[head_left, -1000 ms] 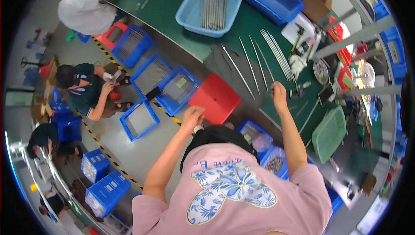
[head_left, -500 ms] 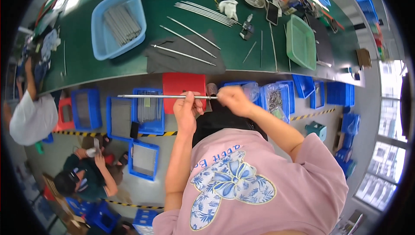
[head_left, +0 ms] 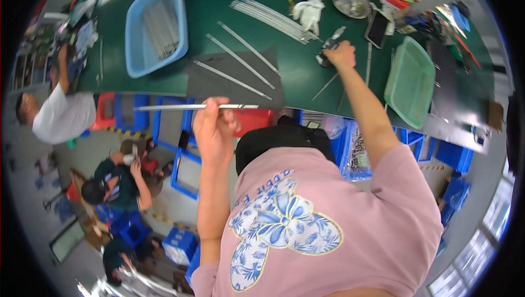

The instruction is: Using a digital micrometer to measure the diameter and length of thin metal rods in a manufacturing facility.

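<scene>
My left hand [head_left: 214,125] pinches a thin metal rod [head_left: 169,107] in front of the bench edge, the rod lying nearly level and reaching out on both sides of the fingers. My right arm stretches over the green bench top. There my right hand [head_left: 342,55] has its fingers around a small black-and-silver hand tool [head_left: 324,56], whose metal tip points up and away. Three similar rods [head_left: 239,54] lie slanted on and beside a dark grey cloth [head_left: 221,86]. A bundle of several rods [head_left: 268,18] rests farther back, near white gloves [head_left: 309,15].
A light blue tub [head_left: 129,40] with many rods stands at the left. To the right are a green tray [head_left: 410,86], a phone [head_left: 376,28] and a round metal dish [head_left: 350,2]. Blue crates [head_left: 186,174] sit below the bench. Co-workers [head_left: 63,116] are at the left.
My right hand has left the rod's right end and reached forward onto the hand tool. My left hand still holds the rod, now slightly higher and nearer the bench. The view has shifted.
</scene>
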{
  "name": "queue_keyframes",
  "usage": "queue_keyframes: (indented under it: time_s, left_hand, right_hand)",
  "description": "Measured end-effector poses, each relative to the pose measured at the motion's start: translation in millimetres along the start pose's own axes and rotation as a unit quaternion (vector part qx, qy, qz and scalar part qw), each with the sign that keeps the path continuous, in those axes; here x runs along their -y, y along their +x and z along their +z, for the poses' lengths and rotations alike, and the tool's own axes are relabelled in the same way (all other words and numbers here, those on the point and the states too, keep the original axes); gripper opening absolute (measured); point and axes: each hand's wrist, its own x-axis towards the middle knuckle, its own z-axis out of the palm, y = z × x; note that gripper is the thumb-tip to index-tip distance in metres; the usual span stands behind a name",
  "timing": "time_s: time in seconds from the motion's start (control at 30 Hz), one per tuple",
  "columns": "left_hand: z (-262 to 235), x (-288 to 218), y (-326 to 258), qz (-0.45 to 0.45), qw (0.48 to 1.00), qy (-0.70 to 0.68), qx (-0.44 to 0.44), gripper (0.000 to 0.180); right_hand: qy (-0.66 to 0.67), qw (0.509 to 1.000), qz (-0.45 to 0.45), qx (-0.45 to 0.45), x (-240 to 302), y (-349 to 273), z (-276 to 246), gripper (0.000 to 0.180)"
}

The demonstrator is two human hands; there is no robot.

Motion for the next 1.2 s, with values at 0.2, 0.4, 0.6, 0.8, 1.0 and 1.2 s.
queue_keyframes:
  time_s: [0.2, 0.4, 0.6, 0.8, 1.0, 1.2]
  left_hand:
    - [21.4, 2.1, 2.5, 0.034, 0.999, 0.035, 0.008, 0.025]
    - [30.8, 0.0, 3.2, 0.028, 0.997, 0.060, 0.034, 0.024]
    - [40.8, -1.4, 0.6, 0.048, 0.989, 0.073, 0.117, 0.023]
    - [51.9, -0.8, 0.2, 0.075, 0.969, 0.044, 0.232, 0.022]
    - [56.5, -2.5, -7.2, 0.082, 0.968, 0.054, 0.233, 0.022]
    - [56.7, -4.8, -15.6, 0.086, 0.966, 0.068, 0.235, 0.023]
  right_hand:
    - [0.357, 0.912, -0.007, 0.203, -33.2, 43.6, 12.7, 0.020]
    - [0.567, 0.782, 0.129, 0.225, -26.7, 30.6, -11.1, 0.020]
    - [0.795, 0.452, 0.121, 0.385, -21.0, -74.7, -81.7, 0.034]
    - [0.714, 0.383, -0.064, 0.583, 13.2, -150.8, -132.5, 0.047]
    - [0.690, 0.438, -0.084, 0.570, 29.0, -178.0, -144.5, 0.047]
    - [0.687, 0.443, -0.097, 0.568, 34.6, -183.5, -142.4, 0.058]
